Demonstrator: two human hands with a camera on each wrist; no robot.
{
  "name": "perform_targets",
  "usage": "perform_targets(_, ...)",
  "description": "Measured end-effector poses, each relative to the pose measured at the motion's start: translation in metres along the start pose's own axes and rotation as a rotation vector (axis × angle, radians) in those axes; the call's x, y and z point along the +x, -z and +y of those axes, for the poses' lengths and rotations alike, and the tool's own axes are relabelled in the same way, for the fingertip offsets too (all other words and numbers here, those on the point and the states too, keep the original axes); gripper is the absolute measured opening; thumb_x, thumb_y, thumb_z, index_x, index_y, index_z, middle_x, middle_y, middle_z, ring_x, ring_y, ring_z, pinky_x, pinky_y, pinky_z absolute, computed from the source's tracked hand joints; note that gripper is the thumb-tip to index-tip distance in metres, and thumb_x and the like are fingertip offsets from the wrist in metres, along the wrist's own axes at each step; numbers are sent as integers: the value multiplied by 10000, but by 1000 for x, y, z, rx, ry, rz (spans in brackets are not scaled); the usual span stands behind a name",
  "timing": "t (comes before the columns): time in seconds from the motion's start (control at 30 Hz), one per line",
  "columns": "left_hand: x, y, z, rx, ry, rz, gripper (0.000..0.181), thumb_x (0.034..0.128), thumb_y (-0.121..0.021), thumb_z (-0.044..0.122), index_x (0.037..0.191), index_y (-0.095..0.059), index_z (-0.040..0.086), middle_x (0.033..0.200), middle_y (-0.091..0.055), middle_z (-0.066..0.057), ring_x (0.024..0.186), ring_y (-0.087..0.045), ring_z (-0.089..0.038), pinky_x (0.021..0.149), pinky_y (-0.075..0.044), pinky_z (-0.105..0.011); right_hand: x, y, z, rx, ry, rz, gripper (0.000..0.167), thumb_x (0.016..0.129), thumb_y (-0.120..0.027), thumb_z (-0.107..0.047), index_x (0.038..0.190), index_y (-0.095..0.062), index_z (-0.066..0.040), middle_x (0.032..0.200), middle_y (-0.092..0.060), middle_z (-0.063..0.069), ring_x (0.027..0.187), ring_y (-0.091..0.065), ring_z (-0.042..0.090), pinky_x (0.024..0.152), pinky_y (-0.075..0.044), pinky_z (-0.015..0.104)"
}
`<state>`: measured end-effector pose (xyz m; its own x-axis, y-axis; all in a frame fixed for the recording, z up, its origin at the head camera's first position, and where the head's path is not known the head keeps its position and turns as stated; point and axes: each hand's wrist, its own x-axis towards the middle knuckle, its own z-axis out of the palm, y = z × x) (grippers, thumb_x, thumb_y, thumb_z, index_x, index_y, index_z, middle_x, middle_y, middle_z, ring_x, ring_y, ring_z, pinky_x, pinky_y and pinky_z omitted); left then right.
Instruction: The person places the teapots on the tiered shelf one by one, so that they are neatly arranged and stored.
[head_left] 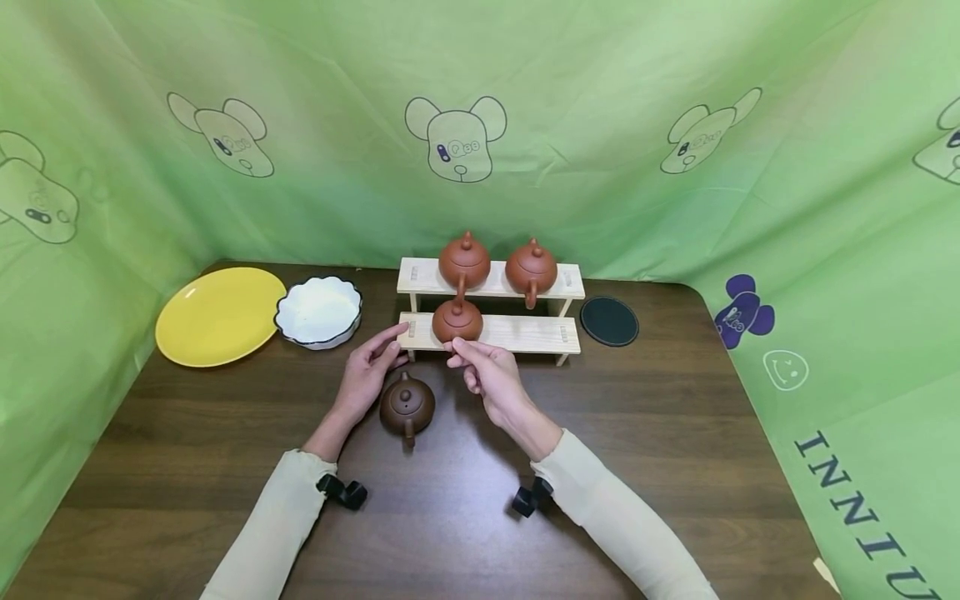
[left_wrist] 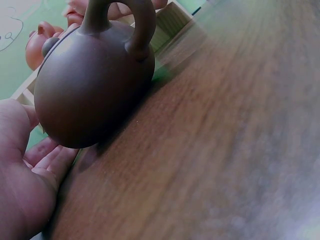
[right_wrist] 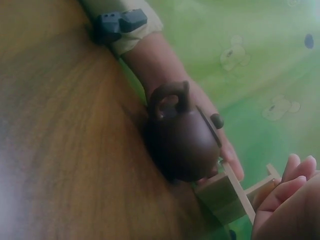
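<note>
On the lower board of a two-step wooden stand (head_left: 525, 333) sits a small red-brown teapot (head_left: 457, 320). My right hand (head_left: 491, 379) pinches this teapot at its near side, where the handle is mostly hidden by the fingers. With fairly straight fingers, my left hand (head_left: 365, 379) touches the left end of the lower board. A dark brown teapot (head_left: 407, 406) stands upright on the table beside the left hand, its handle toward me. It fills much of the left wrist view, with the left palm next to it. Two more red-brown teapots (head_left: 464, 262) (head_left: 531, 267) occupy the upper board.
A yellow oval plate (head_left: 217, 317) and a white scalloped dish (head_left: 318, 310) lie left of the stand. A round black coaster (head_left: 609, 322) is to its right. Green printed cloth (head_left: 570, 192) surrounds the back and sides of the wooden table (head_left: 660, 467).
</note>
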<state>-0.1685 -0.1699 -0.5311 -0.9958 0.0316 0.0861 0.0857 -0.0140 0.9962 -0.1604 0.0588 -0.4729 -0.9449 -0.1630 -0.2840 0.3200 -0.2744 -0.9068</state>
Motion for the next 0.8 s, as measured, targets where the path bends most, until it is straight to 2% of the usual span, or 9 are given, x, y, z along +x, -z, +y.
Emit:
perform_targets(0.13,0,0,1,-3,2,0,393,1164,-541,22,1546,-620,-29,1593,-596,-197,1167,-694,-21,1027,-653,-255,4,-1,0,16,8,2,176,1085,-742,-174,1068,-853,-39,741,-763,-62,484,-459,22,436,-320,128)
perform_targets(0.33,0,0,1,-1,9,1,393,1163,-539,16,1546,-620,-29,1590,-598,-198,1163,-696,-19,1027,-654,-258,6,-3,1,38,7,3,167,1088,-733,-161,1007,-860,-88,711,-736,-65,484,-454,17,434,-313,128)
perform_targets(0.6,-1,1,1,-3,3,5,393,1163,-538,13,1545,-619,-32,1585,-597,-210,1150,-705,-22,1024,-654,-255,5,0,-1,83,-13,-51,170,1099,-702,-116,1022,-853,-97,723,-744,-57,505,-465,12,453,-328,125)
perform_targets(0.8,-1,0,1,-10,-2,1,394,1163,-540,14,1546,-614,-40,1590,-592,-214,1153,-698,-16,1024,-654,-253,3,5,-2,96,-28,-51,194,1095,-683,-62,1011,-844,-131,730,-753,-47,520,-478,18,463,-344,115)
